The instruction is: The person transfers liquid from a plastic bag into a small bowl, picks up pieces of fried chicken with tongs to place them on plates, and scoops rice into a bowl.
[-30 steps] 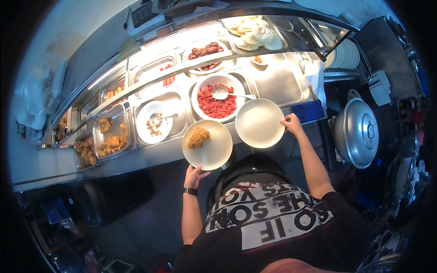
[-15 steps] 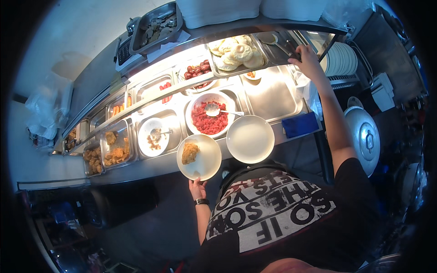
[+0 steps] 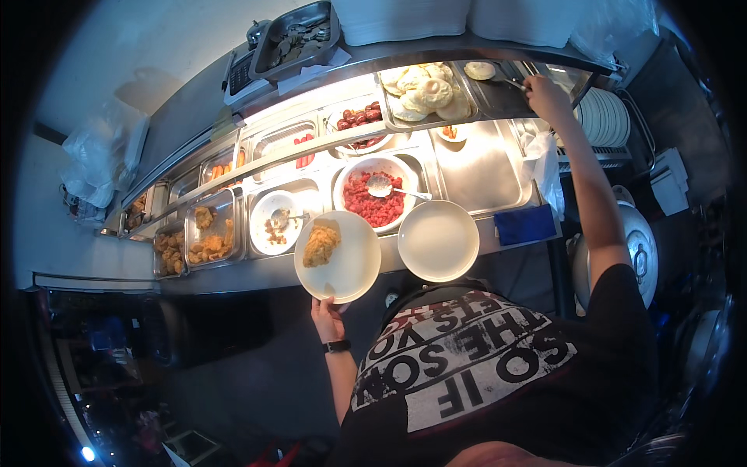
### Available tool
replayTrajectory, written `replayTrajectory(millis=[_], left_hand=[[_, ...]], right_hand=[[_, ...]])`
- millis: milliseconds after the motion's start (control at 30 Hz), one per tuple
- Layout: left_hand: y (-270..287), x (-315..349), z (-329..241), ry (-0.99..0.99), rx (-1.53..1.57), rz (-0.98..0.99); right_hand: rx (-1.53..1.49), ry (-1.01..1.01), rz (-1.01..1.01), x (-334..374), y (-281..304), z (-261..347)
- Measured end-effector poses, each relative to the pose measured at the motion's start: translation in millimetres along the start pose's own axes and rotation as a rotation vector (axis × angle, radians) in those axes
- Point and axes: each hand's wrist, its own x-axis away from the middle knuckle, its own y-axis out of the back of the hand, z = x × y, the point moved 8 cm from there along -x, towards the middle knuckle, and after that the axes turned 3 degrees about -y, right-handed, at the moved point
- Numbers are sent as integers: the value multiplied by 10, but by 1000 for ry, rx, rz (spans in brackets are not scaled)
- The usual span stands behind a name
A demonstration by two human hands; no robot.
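Observation:
My left hand (image 3: 327, 317) is closed on the near rim of a white plate (image 3: 352, 268). A piece of fried chicken (image 3: 321, 243) lies on that plate, left of its middle. My right hand (image 3: 547, 97) reaches to the back of the counter, fingers closed round the handle of a ladle (image 3: 480, 71). The ladle's round head looks pale over a dark tray (image 3: 498, 96); what is in it, if anything, I cannot make out. A second white plate (image 3: 438, 241), bare, sits at the counter's front edge. Left of the dark tray are fried eggs (image 3: 433, 95).
A bowl of chopped red food (image 3: 373, 204) with a spoon stands mid-counter. Further left are a white bowl (image 3: 268, 224) and trays of fried chicken (image 3: 212, 245). A metal shelf rail (image 3: 311, 145) crosses above the food. Stacked plates (image 3: 603, 117) and a lidded pot (image 3: 640, 253) are at right.
My right hand has raised the ladle, and its head now shows rounder and paler. The plate in my left hand has come up and shifted left over the counter edge. The view has shifted slightly.

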Motion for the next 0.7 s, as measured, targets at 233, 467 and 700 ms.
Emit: replayTrajectory(millis=[233,467,700], left_hand=[[-687,-91,-382,65,-48,153],[-1177,-124,-467,140,-93,299],[-1429,-76,-513,199,-58,358]], right_hand=[[-417,67,-226,-131,-542,-270],[-606,165,-119,596,230,272],[-758,251,413,1394,464,1013]])
